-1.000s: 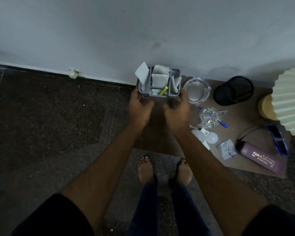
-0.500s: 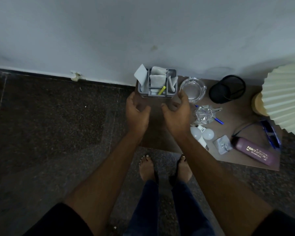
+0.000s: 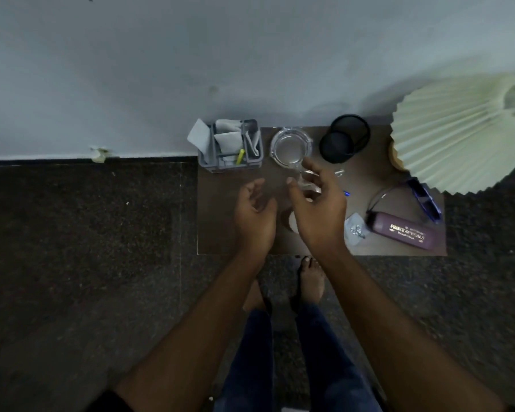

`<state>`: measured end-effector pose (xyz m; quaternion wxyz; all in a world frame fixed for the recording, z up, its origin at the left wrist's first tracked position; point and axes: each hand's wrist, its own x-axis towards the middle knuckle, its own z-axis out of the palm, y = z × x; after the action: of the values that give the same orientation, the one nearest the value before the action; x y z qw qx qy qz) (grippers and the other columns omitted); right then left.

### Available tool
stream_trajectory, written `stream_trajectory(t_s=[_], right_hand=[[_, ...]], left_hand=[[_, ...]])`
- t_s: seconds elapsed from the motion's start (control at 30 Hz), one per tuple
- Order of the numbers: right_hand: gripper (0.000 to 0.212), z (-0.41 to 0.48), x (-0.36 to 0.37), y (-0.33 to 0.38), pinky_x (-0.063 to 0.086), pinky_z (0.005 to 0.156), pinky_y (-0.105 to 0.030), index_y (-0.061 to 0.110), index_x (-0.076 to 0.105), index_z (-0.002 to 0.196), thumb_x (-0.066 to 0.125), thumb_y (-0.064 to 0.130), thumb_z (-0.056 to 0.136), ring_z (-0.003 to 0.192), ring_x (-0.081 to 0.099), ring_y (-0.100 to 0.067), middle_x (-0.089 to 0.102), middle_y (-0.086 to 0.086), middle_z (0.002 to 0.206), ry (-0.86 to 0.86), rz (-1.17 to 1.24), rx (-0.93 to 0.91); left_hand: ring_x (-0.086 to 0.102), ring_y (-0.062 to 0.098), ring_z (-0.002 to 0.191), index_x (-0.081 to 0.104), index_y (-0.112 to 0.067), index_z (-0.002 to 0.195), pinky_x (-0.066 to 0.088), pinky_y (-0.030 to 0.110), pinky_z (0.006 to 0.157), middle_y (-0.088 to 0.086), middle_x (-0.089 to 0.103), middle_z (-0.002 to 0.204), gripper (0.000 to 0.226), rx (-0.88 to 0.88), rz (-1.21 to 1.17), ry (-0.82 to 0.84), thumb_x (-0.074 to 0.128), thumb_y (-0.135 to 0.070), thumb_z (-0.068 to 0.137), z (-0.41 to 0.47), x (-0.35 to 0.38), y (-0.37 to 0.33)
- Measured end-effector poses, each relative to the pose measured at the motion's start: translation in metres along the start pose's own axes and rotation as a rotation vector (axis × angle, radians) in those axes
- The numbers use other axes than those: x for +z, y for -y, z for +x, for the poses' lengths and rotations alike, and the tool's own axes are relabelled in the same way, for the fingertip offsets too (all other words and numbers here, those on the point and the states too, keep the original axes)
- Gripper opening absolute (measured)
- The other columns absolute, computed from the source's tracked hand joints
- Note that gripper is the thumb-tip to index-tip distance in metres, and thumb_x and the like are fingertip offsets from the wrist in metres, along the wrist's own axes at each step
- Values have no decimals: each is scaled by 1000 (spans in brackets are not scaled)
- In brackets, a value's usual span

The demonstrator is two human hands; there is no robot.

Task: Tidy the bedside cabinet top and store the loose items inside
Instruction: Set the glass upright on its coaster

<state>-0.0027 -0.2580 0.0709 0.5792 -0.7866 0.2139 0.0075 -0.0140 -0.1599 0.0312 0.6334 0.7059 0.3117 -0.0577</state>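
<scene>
A grey organiser caddy (image 3: 231, 145) with papers and a yellow marker stands at the back left corner of the brown cabinet top (image 3: 220, 221). My left hand (image 3: 254, 211) hovers open in front of it, holding nothing. My right hand (image 3: 317, 208) is open with fingers spread over the crumpled clear wrapper (image 3: 308, 181) and a blue pen (image 3: 346, 193), mostly hiding them and the white bulbs (image 3: 293, 223). A glass ashtray (image 3: 290, 147) sits just beyond my right fingertips.
A black mesh cup (image 3: 344, 138) lies at the back. A pleated lamp shade (image 3: 464, 138) covers the right back corner. Blue sunglasses (image 3: 425, 199), a maroon glasses case (image 3: 402, 230) and a small packet with keys (image 3: 356, 228) lie at the right. My feet (image 3: 309, 281) stand by the cabinet's front edge.
Both hands let go of the grey caddy, which now stands at the back left corner. They drew back, and my right hand moved right over the wrapper and pen.
</scene>
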Motion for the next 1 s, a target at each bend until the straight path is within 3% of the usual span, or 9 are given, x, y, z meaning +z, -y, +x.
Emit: stream_trajectory(t_s=[0.13, 0.27, 0.33, 0.47, 0.6, 0.67, 0.77, 0.87, 1.0], right_hand=[[40, 11, -26, -8, 54, 80, -15, 19, 63, 130, 71, 19, 92, 103, 65, -2, 67, 3, 116, -70, 17, -4], [37, 23, -43, -19, 54, 82, -17, 15, 62, 131, 68, 16, 94, 100, 60, 11, 66, 5, 124, -135, 27, 38], [37, 28, -46, -25, 52, 81, -12, 15, 62, 132, 67, 17, 95, 98, 58, 14, 65, 6, 126, -139, 12, 50], [37, 40, -43, -42, 50, 87, -10, 15, 60, 134, 62, 26, 99, 105, 60, 2, 64, 6, 125, -71, -48, 132], [34, 51, -30, -58, 55, 91, -28, 13, 65, 126, 57, 34, 101, 96, 64, 0, 68, 9, 110, 34, -60, 218], [35, 56, -24, -63, 52, 91, -21, 15, 68, 124, 55, 39, 101, 98, 63, 3, 70, 12, 109, 82, -89, 223], [29, 61, -19, -68, 48, 74, -15, 25, 72, 105, 52, 46, 100, 81, 64, 13, 71, 23, 84, 118, -111, 237], [31, 62, -17, -67, 46, 66, -13, 32, 69, 89, 49, 53, 98, 76, 65, 12, 70, 29, 75, 129, -144, 244], [39, 63, -15, -64, 58, 82, -35, 26, 71, 103, 51, 58, 95, 86, 68, 0, 73, 16, 85, 145, -172, 232]], left_hand=[[63, -7, 97, 61, -8, 123, 49, 4, 79, -14, 64, 108, 36, 14, 18, 44, 63, 6, 89, 3, 21, 1], [62, -23, 83, 63, -12, 114, 47, 2, 71, -19, 65, 99, 27, 11, 27, 80, 62, 2, 91, 7, 36, 1], [63, -18, 84, 64, -14, 112, 49, 6, 74, -17, 66, 99, 22, -14, 25, 91, 61, -3, 93, 10, 41, 1], [62, 8, 96, 65, -19, 112, 51, 32, 92, -8, 66, 101, 17, -154, -13, 94, 56, -13, 99, 18, 49, 4], [63, 23, 98, 64, -14, 107, 51, 48, 99, 7, 67, 102, 14, -267, -72, 97, 51, -13, 102, 27, 57, 5], [67, 30, 95, 65, -13, 100, 51, 50, 98, 16, 69, 98, 14, -290, -77, 111, 51, -13, 102, 30, 61, 7], [67, 41, 108, 67, -13, 95, 51, 57, 102, 24, 70, 108, 17, -316, -61, 122, 52, -15, 102, 32, 63, 11], [67, 44, 108, 67, -7, 97, 50, 60, 100, 34, 67, 115, 18, -338, -79, 110, 51, -15, 102, 32, 65, 8], [70, 42, 102, 69, 2, 104, 55, 55, 92, 30, 71, 110, 23, -375, -111, 65, 52, -12, 99, 29, 69, 0]])
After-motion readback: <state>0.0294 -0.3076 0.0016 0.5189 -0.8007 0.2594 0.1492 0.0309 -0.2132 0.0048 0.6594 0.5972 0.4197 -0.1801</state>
